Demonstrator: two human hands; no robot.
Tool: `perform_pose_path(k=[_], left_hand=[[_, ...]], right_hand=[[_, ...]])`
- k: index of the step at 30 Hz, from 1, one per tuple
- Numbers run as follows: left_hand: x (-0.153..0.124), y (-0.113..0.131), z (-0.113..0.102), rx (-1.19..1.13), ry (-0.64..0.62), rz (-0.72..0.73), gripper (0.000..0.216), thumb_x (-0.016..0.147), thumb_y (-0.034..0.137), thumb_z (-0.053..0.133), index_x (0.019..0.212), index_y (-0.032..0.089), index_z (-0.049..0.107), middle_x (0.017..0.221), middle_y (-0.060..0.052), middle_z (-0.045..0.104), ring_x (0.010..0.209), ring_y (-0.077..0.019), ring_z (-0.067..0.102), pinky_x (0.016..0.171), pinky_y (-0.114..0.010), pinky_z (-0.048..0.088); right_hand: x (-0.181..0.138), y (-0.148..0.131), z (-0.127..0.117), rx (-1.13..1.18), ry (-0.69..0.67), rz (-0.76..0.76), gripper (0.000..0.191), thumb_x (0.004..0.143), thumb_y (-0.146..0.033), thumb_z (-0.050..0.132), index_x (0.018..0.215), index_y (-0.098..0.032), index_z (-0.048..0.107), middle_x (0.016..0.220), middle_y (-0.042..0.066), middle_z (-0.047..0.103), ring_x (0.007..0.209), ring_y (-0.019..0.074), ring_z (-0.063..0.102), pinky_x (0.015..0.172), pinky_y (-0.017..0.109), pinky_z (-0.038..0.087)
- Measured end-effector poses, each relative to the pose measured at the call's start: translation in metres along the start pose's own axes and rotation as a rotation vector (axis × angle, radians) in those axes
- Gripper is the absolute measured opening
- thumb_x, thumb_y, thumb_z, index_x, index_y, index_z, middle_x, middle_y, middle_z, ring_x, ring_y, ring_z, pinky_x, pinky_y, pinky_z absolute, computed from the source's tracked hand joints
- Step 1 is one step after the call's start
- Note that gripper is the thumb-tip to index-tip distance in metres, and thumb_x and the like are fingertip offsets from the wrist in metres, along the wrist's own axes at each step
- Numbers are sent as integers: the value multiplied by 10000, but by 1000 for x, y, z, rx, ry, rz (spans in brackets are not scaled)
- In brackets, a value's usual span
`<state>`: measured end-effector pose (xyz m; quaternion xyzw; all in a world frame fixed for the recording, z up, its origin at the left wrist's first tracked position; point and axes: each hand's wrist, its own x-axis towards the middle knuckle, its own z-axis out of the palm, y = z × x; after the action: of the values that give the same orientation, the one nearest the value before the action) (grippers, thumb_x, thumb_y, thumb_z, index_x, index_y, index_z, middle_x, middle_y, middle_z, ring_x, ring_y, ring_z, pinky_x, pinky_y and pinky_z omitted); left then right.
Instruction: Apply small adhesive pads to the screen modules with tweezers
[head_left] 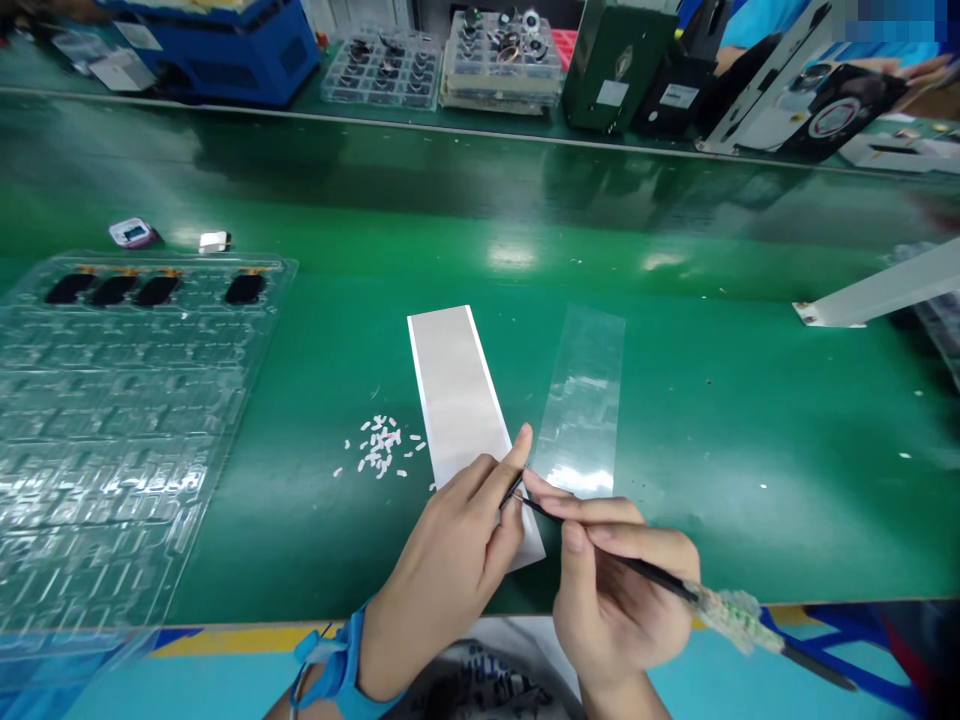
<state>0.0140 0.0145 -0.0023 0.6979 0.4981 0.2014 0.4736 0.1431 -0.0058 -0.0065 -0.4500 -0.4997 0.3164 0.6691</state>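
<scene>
My left hand (457, 545) rests over the lower part of a long white-edged strip of paper (457, 390). Its thumb and a finger pinch a small dark piece (511, 490), seen almost edge-on. In my right hand (626, 580) is a slim black pointed tool (652, 573), held like a pen. Tape wraps its shaft, and its fine tip meets the dark piece or lies very close to it. Small white slips (382, 445) are scattered to the left of the paper. A clear plastic sheet (581, 400) lies just beyond my right fingers.
At left lies a clear moulded tray (135, 400) with several black screen parts along its top row. Two small parts (135, 233) sit behind it. Boxes and a blue machine (232, 50) line the raised back shelf. A white metal bracket (885, 285) juts in from the right.
</scene>
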Motion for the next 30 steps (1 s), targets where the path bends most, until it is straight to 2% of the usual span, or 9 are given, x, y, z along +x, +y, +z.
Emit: perform_pose_path(k=[9,13,16,18,20,23,25,28,30], left_hand=[[-1,-2,-1,-19,-2,8,548,1040,229,303,1573,311,200,1017,-40,593,899,-202,598,783,-366,511],[4,-2,1,-11,1,23,531,1039,228,307,1564,265,237,984,-49,601,887,-207,608,771,-366,524],[-2,5,-1,29,40,40,471,1041,224,313,1511,228,323,1088,-81,635,992,-219,630,853,-380,531],[-13,9,-12,65,98,59,392,1038,214,332,1426,233,386,1162,-84,650,1041,-210,643,880,-356,531],[-29,11,-35,128,210,57,270,1030,213,367,1282,269,448,1014,-36,688,875,-179,675,747,-305,541],[-49,5,-94,310,467,-66,115,1018,264,417,1108,318,466,752,36,628,607,-162,601,556,-293,473],[-52,-8,-147,435,616,-190,118,1010,353,410,1118,322,447,858,12,656,647,-189,609,587,-335,482],[-36,-41,-226,509,598,-242,115,978,414,454,999,311,500,631,35,577,549,-196,550,569,-338,412],[-15,-68,-267,508,557,-252,121,958,413,502,932,302,543,552,37,541,510,-177,508,550,-323,385]], right_hand=[[-2,2,-1,20,-3,14,351,835,123,509,1026,-168,556,963,59,724,974,227,744,847,416,673],[0,3,-1,10,-8,13,326,842,111,516,1009,-166,556,951,57,727,959,224,748,830,412,675],[2,3,-2,-4,60,-30,309,845,99,528,1012,-160,549,926,52,730,892,209,754,786,396,681],[2,4,-3,-29,140,-68,293,841,83,558,1009,-157,557,884,43,727,810,197,750,740,392,683],[1,6,-4,-49,211,-65,253,840,44,603,988,-159,573,851,39,719,758,197,740,707,402,681],[-4,10,-5,-65,257,9,196,836,-39,669,961,-170,594,844,33,706,751,209,734,712,436,672],[-7,13,-7,-78,259,56,171,828,-93,704,933,-177,599,837,22,701,741,211,732,717,444,668],[-10,18,-11,-96,233,65,162,814,-179,750,857,-180,594,795,10,696,693,208,727,674,424,667],[-11,24,-15,-116,218,38,186,807,-221,770,822,-178,589,765,8,693,655,207,724,631,407,664]])
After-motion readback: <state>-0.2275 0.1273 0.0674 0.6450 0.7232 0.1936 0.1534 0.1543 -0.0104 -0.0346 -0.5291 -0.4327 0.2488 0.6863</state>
